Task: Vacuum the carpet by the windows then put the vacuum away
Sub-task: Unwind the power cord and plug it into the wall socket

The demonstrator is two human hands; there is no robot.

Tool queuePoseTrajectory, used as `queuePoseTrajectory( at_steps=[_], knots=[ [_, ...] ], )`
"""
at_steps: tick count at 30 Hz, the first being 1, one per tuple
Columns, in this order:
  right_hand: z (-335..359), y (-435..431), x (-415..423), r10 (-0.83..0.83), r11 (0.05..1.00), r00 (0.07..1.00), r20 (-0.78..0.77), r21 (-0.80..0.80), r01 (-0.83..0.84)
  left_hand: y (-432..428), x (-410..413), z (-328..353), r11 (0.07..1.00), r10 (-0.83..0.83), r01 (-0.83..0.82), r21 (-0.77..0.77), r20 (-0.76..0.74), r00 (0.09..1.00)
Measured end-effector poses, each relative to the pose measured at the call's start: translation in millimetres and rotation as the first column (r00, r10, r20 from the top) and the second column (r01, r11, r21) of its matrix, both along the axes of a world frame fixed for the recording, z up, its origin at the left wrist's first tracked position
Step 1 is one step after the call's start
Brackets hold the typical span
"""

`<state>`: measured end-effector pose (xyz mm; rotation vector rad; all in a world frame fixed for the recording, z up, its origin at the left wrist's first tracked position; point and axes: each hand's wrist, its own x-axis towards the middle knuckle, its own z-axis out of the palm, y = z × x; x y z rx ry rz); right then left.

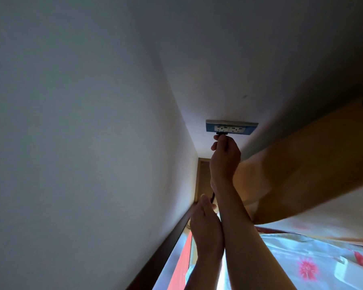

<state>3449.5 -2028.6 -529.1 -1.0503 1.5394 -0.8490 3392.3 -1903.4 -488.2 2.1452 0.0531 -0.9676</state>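
A double wall socket (232,127) with a blue-grey frame sits on the white wall in a narrow gap. My right hand (225,158) reaches up to it and grips a black plug (220,133) at the left outlet. Whether the plug's pins are in the outlet I cannot tell. Below it, my left hand (204,222) is closed around the black cord (213,198) that runs down from the plug. The vacuum itself is out of sight.
A white wall (92,143) closes the left side, with a dark baseboard (166,245) along its foot. A wooden bed frame (302,168) and a floral bedsheet (310,264) crowd the right. A wooden door frame (203,176) stands at the far end of the gap.
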Motion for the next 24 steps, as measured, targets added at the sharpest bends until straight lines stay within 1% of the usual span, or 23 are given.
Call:
queuePoseTrajectory(
  at_steps=[3,7,13,18,22,24],
  knots=[
    [2,-3,0,-0.007,1.000,1.000,0.011,0.017,0.007,-3,2,2,1.000,0.016,-0.016,-0.023,0.003,1.000],
    [6,-3,9,-0.063,0.998,0.997,-0.044,0.018,0.064,0,11,-1,0.999,0.053,-0.053,0.009,0.000,0.999],
    [12,-11,18,-0.136,0.984,0.987,-0.086,0.107,0.145,1,13,0,0.996,0.086,-0.086,0.028,0.002,0.996],
    [22,-14,32,-0.215,0.966,0.970,-0.117,0.121,0.228,2,18,6,0.987,0.146,-0.148,-0.056,-0.036,0.989],
    [30,-17,35,-0.223,0.957,0.974,-0.027,0.186,0.224,-1,16,8,0.989,0.136,-0.139,-0.048,-0.055,0.989],
    [31,-19,30,-0.217,0.958,0.976,-0.009,0.191,0.214,-5,14,11,0.992,0.118,-0.120,-0.036,-0.058,0.991]
  ],
)
